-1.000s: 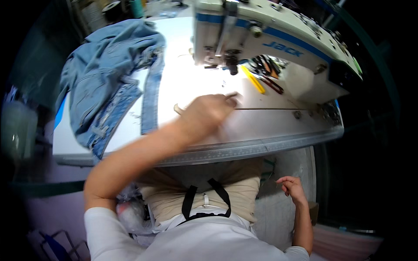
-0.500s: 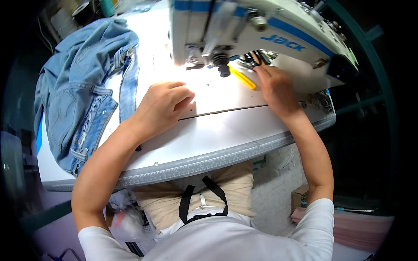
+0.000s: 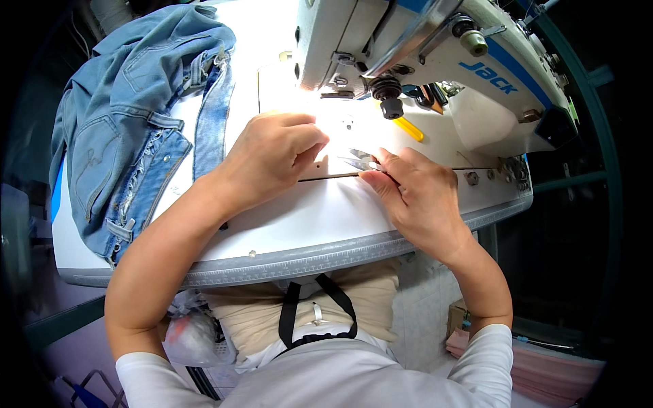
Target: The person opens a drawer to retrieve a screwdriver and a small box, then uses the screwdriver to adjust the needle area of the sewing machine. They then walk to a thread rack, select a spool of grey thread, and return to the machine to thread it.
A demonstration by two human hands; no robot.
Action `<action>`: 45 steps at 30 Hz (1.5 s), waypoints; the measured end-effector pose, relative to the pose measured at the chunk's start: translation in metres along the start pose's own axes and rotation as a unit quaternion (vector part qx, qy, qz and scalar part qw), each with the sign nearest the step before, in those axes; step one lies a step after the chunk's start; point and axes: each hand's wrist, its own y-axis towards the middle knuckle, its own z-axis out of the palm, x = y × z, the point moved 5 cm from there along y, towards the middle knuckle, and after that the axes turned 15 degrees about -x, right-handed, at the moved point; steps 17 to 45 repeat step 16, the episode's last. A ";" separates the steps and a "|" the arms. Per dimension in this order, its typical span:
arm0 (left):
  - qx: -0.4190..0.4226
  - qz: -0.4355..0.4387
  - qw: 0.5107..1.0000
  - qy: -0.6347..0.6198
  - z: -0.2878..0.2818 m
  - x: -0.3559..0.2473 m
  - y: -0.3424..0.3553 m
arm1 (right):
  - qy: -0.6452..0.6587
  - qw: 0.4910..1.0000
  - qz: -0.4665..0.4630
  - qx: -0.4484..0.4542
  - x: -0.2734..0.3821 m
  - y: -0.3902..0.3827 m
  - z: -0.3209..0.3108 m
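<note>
My right hand (image 3: 418, 194) is closed round a pair of thread snips (image 3: 362, 162), near the table's front part. The two metal blades stick out to the left, slightly apart, toward my other hand. My left hand (image 3: 275, 156) rests over the white table with thumb and fingers pinched together; whatever lies between the fingertips is lost in the lamp's glare. Left of that forearm, blue jeans (image 3: 126, 129) lie in a heap, with a frayed edge where the waistband (image 3: 212, 129) is partly detached.
A white and blue sewing machine (image 3: 449, 75) stands over the table's far right. Beneath its arm are a yellow stick-shaped tool (image 3: 408, 129) and some black-handled tools (image 3: 430, 97). A grey ruler strip (image 3: 306, 257) lines the table's front edge.
My right hand has come back from under the machine arm toward me, now with the snips in it. The left hand keeps its pinch. The whole view has shifted slightly.
</note>
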 end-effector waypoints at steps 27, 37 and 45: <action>-0.071 -0.244 0.963 0.087 -0.009 0.030 -0.008 | 0.022 0.984 -0.062 -0.163 -0.018 0.042 0.037; -0.071 -0.244 0.963 0.087 -0.009 0.030 -0.008 | 0.022 0.984 -0.062 -0.163 -0.018 0.042 0.037; -0.071 -0.244 0.963 0.087 -0.009 0.030 -0.008 | 0.022 0.984 -0.062 -0.163 -0.018 0.042 0.037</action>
